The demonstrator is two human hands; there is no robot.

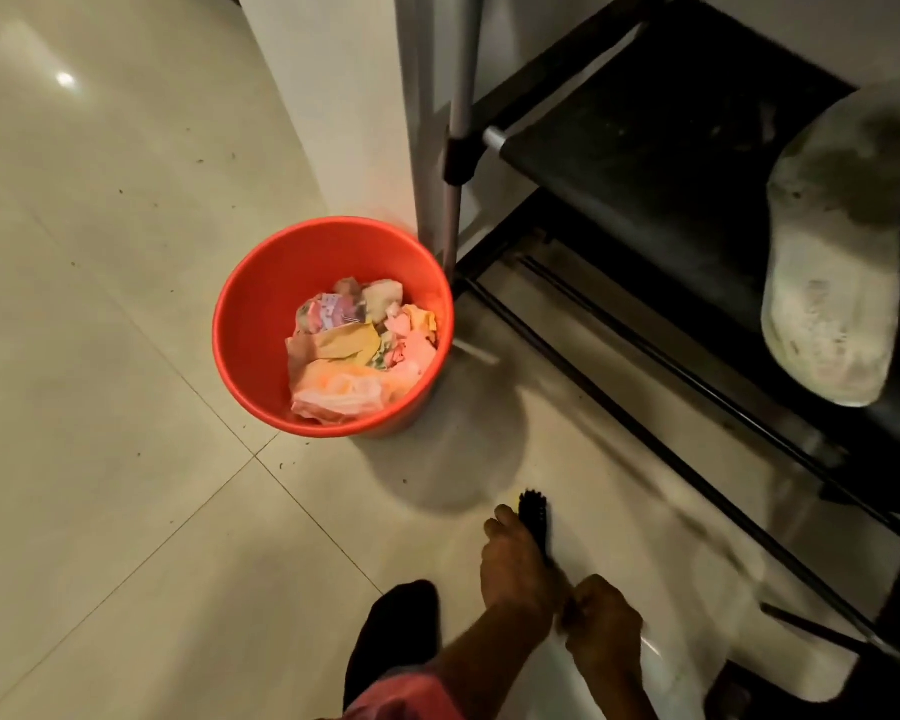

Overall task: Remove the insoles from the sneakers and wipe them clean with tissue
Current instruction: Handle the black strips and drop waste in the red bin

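Left hand [515, 558] fingers wrapped round dark insole [536, 517]; right hand [601, 623] pinching its heel end. Risk: slipping onto gritty floor [126, 356], short of red bin [261, 314].

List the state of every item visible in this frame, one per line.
Red bucket: upright on floor, partly filled with crumpled waste.
White insole: dirty, lying on black rack shelf.
Black brush: held in left hand.
Right hand: closed at the brush's near end.
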